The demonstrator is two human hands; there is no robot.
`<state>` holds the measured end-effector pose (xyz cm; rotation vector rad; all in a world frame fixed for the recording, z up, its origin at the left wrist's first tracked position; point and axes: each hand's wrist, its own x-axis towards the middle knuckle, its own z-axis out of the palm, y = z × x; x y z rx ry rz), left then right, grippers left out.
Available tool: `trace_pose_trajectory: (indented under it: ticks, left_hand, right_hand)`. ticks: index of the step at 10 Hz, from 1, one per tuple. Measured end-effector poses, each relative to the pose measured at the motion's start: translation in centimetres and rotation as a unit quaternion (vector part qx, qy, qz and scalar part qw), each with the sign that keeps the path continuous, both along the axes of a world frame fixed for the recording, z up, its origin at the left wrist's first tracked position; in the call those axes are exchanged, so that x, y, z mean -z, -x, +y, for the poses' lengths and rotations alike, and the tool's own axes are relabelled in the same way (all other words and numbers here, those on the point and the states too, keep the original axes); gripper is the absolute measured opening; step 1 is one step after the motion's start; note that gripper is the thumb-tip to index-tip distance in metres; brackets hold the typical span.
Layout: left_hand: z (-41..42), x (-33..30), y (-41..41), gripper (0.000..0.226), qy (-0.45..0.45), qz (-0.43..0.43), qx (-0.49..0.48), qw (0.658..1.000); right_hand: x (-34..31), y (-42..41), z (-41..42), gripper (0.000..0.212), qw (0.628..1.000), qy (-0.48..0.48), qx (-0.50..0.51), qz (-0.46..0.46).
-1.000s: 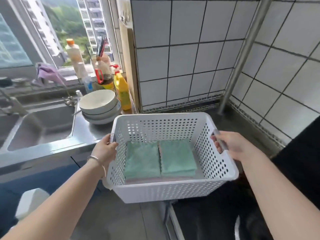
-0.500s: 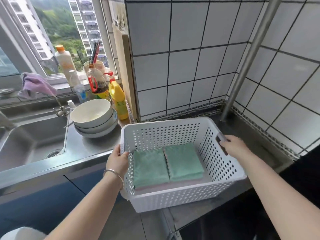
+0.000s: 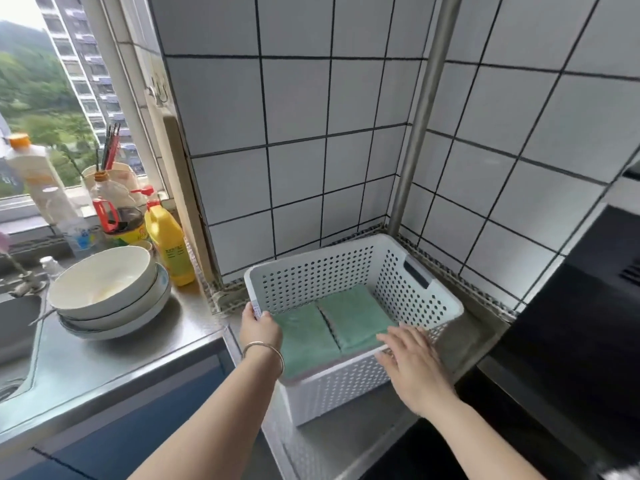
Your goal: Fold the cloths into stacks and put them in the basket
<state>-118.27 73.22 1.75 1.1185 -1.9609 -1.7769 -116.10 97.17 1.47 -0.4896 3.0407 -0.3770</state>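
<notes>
Cloths [image 3: 337, 325] lie folded in the white basket [image 3: 349, 379]. They are green and sit in two neat piles, side by side and touching, on the basket floor. A thin pink edge shows under the piles at the front.

The basket has lots of small round holes. It sits on the steel counter [image 3: 145, 344], in the corner where two tiled walls meet. Its far side is close to the wall, and a metal pipe [image 3: 420, 123] goes up the corner just behind it. A dark handle slot shows in its right wall.

The left hand [image 3: 259, 325] holds the left rim of the basket. Its fingers curl over the rim, and the thumb is on the outside. A bangle [image 3: 263, 351] sits on that wrist.

The right hand [image 3: 414, 367] is at the front right corner of the basket. Its fingers are straight and a little spread, and they lie flat over the front rim. It is not gripping anything.

To the left, well away from the basket, is a stack of bowls [image 3: 107, 292]. Behind the bowls stand a yellow bottle [image 3: 168, 245] and some other bottles by the window. A sink [image 3: 17, 327] is at the far left.
</notes>
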Motion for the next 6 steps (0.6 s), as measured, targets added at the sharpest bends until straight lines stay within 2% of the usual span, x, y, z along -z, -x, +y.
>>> trace_pose_trajectory:
  ticks: [1,3,5,6]
  left_hand:
    - [1.4,-0.4,1.2,0.04,-0.005,-0.003,-0.006,1.0]
    - [3.3,0.9,3.5,0.041,-0.029,-0.009,-0.008,1.0]
    - [4.2,0.2,3.8,0.042,-0.065,0.025,-0.026,0.997]
    - [3.7,0.3,2.8,0.047,-0.052,-0.004,0.04,0.998]
  right_hand:
    - [-0.4,1.4,1.2,0.101,1.0,0.001,0.009,-0.024]
    - [-0.5,4.0,3.1,0.118,0.999,0.007,0.024,-0.034]
    - [-1.0,5.6,3.7,0.117,0.998,-0.005,0.008,-0.054]
    - [-1.6,4.6,3.7,0.086,0.997,0.002,0.017,-0.078]
